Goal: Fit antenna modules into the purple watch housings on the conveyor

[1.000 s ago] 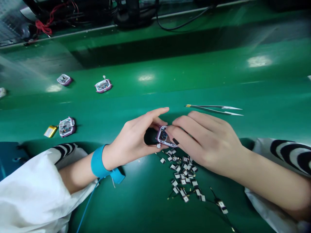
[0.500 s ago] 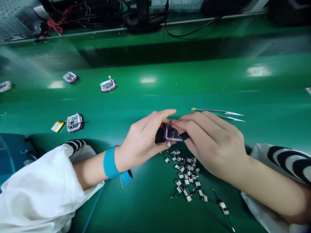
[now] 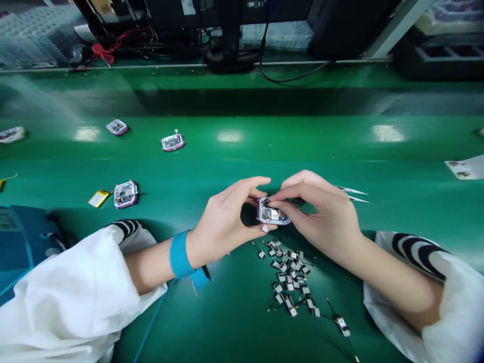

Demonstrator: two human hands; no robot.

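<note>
My left hand (image 3: 223,214) grips a small purple-edged smartwatch case (image 3: 283,220) by its sides, between the curved thumb and fingers. The case is open, showing a circuit board with a silver card slot, and a small round white piece (image 3: 265,228) sticks out near the thumb. Fingertips of my right hand (image 3: 321,212) pinch together at the case's upper edge. A small black part (image 3: 299,201) shows between those fingers; its far end is hidden. Below the hands lies a pile of small black-and-white parts with thin leads (image 3: 291,275).
Tweezers (image 3: 353,194) show partly behind my right hand. Other watch cases (image 3: 126,194) lie at left, one beside a yellow battery (image 3: 99,198). A lone leaded part (image 3: 342,325) lies lower right. A blue cord (image 3: 153,317) runs from my left wristband. A monitor stand (image 3: 229,50) is at the back.
My right fingers have drawn back from over the board, uncovering the silver slot. The black part has shifted up and right, away from the case's lower edge. The view has tilted slightly upward.
</note>
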